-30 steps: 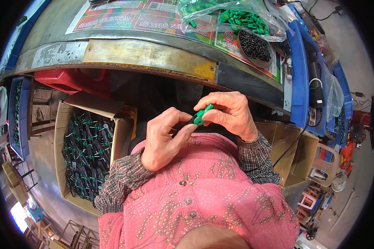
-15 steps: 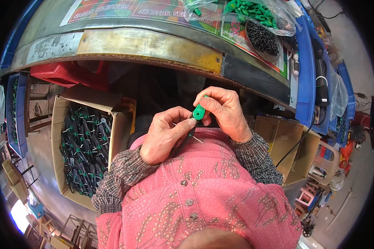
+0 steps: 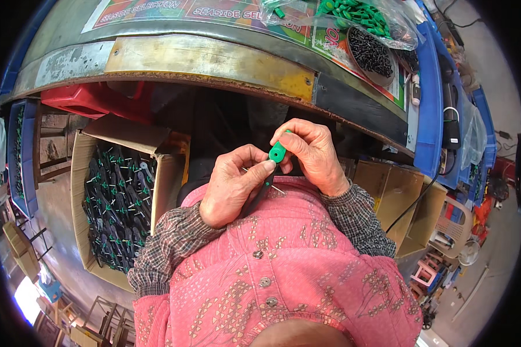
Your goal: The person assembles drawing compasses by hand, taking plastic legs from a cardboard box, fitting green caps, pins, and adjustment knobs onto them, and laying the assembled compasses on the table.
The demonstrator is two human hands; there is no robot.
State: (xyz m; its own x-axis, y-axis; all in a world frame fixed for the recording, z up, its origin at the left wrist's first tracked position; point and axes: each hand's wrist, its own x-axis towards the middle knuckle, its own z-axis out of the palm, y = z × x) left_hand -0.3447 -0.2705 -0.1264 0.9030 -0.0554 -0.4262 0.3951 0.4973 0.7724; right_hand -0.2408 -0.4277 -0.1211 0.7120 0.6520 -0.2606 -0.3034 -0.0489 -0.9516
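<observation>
In front of my pink shirt I hold a small green plastic piece (image 3: 278, 152) with a round hole in its broad end. My right hand (image 3: 315, 159) pinches its narrow upper end between thumb and fingers. The thumb of my left hand (image 3: 228, 184) presses at the lower rim of the green piece. Below that thumb hangs a dark strip-like part (image 3: 259, 195) with a thin pale pin (image 3: 278, 189) sticking out, also in my left hand. The left fingertips are partly hidden behind the green piece.
A cardboard box (image 3: 169, 188) full of black-and-green parts stands at my left. On the table (image 3: 214, 58) ahead lie a clear bag (image 3: 408, 36) of green pieces and a bowl of small black pieces (image 3: 370, 51). Blue trays (image 3: 427, 110) line the right; an open carton (image 3: 411, 208) stands below.
Both hands keep their grip on the green piece, which has tilted slightly. The whole view has shifted a little.
</observation>
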